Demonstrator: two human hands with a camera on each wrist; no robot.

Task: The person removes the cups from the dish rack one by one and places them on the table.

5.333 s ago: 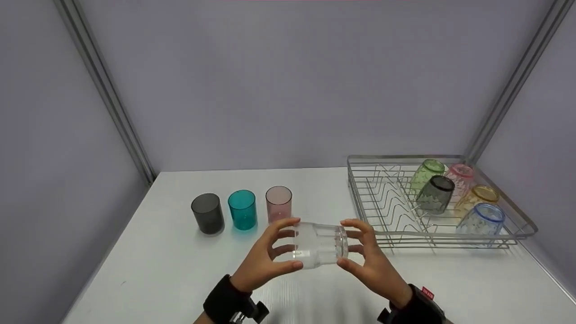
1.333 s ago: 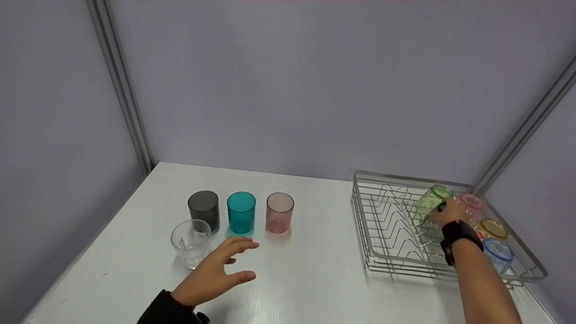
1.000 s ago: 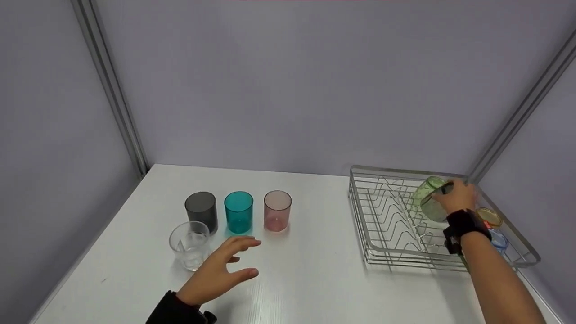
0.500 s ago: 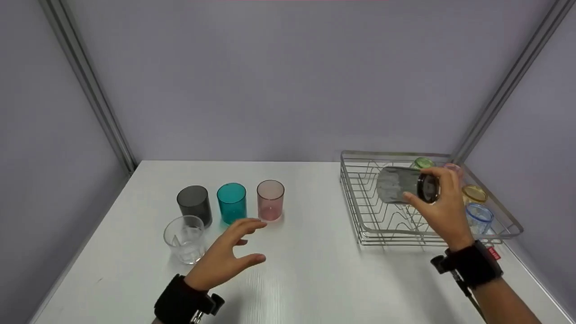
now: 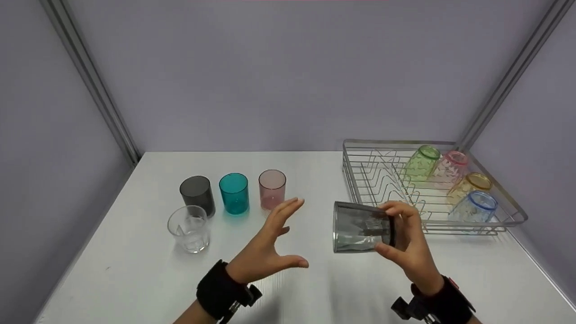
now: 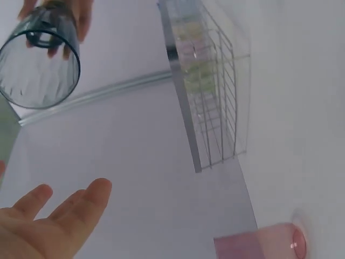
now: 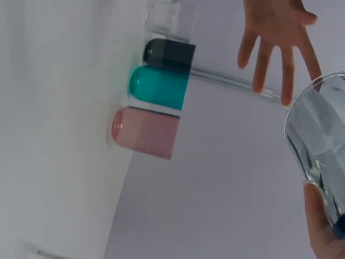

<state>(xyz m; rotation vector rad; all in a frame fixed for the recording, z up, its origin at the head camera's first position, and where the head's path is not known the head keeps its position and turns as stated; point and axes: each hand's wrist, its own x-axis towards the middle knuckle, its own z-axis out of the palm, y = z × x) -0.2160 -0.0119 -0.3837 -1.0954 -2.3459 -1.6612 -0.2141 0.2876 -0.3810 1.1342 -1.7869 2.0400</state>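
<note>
My right hand (image 5: 411, 252) grips a grey glass (image 5: 360, 228) by its base end. The glass lies sideways in the air, its mouth toward my left hand. In the left wrist view the open rim of the grey glass (image 6: 40, 70) faces the camera. My left hand (image 5: 265, 249) is spread with nothing in it, a short way left of the glass; the right wrist view shows the palm and straight fingers of that left hand (image 7: 280, 40). Behind and left of it stand a clear glass (image 5: 191, 231), a dark grey cup (image 5: 198, 195), a teal cup (image 5: 235, 194) and a pink cup (image 5: 272, 191), all upright.
A wire dish rack (image 5: 355, 182) stands at the back right. Upside down in it are a green glass (image 5: 423, 163), a pink glass (image 5: 450, 168), a yellow glass (image 5: 470, 186) and a blue glass (image 5: 474, 207). White panels close in the table (image 5: 135, 270) at the back and sides.
The clear glass, earlier between both hands, now stands on the table at left. My right hand has lifted the grey glass out of the rack and brought it left; my left hand has moved right.
</note>
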